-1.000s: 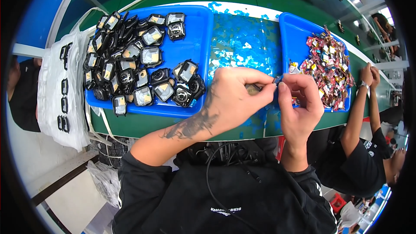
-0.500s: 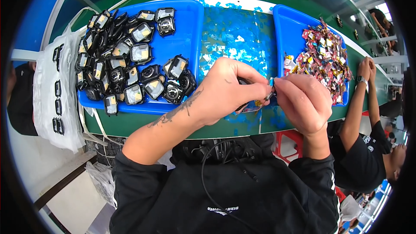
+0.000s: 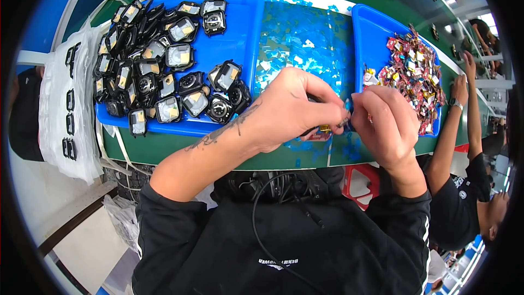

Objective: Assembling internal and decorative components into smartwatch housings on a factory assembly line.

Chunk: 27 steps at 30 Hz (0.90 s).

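My left hand [image 3: 292, 109] is closed around a small black part with a bit of gold foil showing under the fingers [image 3: 323, 128], held over the green bench's near edge. My right hand [image 3: 385, 125] meets it fingertip to fingertip and pinches a small blue film piece [image 3: 347, 107] at that part. Most of the held part is hidden by my fingers. A blue tray [image 3: 240, 33] to the left holds several black watch-like cases [image 3: 164, 60]. Another blue tray [image 3: 374, 38] to the right holds a heap of small red and gold pieces [image 3: 415, 76].
Blue film scraps [image 3: 300, 38] litter the green bench [image 3: 164, 150] between the trays. A white sheet with black parts [image 3: 68, 104] hangs at the left. A co-worker's arm with a wristwatch [image 3: 456, 114] reaches to the bench on the right. A red stool [image 3: 363, 183] stands below.
Both hands stayed together at the small part, shifting slightly with the view. The fingers have kept working at the same spot.
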Motion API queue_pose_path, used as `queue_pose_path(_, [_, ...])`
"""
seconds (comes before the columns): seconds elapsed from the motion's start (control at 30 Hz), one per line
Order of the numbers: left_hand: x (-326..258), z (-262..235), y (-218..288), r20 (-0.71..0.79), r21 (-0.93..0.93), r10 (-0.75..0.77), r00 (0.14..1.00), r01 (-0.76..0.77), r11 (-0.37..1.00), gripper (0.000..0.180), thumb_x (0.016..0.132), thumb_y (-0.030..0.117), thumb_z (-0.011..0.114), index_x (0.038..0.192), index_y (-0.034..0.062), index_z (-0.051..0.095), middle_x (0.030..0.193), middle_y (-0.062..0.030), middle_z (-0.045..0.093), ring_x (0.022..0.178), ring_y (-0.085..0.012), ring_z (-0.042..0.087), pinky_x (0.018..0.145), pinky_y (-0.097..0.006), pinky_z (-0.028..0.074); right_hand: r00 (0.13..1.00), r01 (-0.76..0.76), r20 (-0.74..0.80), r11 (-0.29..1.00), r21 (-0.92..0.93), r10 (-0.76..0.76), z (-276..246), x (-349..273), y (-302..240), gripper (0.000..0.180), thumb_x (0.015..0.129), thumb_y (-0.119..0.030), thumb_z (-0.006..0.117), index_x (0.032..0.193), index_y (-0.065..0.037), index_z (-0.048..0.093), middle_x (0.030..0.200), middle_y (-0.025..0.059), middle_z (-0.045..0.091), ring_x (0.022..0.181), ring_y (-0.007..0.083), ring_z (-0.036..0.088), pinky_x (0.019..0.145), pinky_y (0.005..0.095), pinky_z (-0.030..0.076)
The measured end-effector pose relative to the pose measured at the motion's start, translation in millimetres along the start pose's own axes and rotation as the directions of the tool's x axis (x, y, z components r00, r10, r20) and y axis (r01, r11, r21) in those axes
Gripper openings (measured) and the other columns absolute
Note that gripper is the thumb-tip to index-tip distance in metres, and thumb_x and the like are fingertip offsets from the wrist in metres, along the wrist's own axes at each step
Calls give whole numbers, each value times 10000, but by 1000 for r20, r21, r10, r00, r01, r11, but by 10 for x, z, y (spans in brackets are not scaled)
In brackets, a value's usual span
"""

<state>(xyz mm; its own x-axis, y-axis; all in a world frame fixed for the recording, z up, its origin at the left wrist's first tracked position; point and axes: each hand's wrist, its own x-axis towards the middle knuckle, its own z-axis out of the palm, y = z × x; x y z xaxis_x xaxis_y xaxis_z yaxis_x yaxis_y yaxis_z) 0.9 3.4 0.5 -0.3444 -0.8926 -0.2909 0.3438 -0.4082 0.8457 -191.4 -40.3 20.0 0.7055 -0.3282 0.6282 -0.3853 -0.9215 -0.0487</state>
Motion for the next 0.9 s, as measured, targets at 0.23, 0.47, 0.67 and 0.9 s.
queue_pose_path(0.23, [-2,-48,-5,6,-106,-32,999,32,994,135,848,61,662,832,-70,690,732,-136,678,445,-75,494,408,-218,371,1000,14,-16,998,58,-13,-65,-6,63,317,602,56,743,908,29,664,829,114,629,652,220,634,526,313,514])
queue_pose_path(0.47, [8,-51,-35,65,-123,-47,997,54,991,152,857,78,660,839,-71,686,737,-142,676,437,-73,487,412,-219,386,987,164,0,986,39,-164,-70,0,66,268,641,-27,735,896,31,675,801,99,624,618,195,621,485,283,496])
queue_pose_path(0.67, [28,-80,-64,72,-98,-60,996,67,993,157,841,84,662,814,-68,691,736,-143,677,434,-69,485,411,-216,384,984,170,60,985,-9,-169,-79,19,32,255,635,-35,730,870,39,664,803,113,633,601,189,614,489,281,496])
queue_pose_path(0.9, [7,-17,-1,27,19,-54,998,53,998,136,808,60,668,804,-73,698,711,-129,679,462,-64,517,428,-213,405,995,-75,76,977,200,61,-99,16,-8,205,658,67,715,844,19,645,795,118,644,648,217,630,543,303,511])
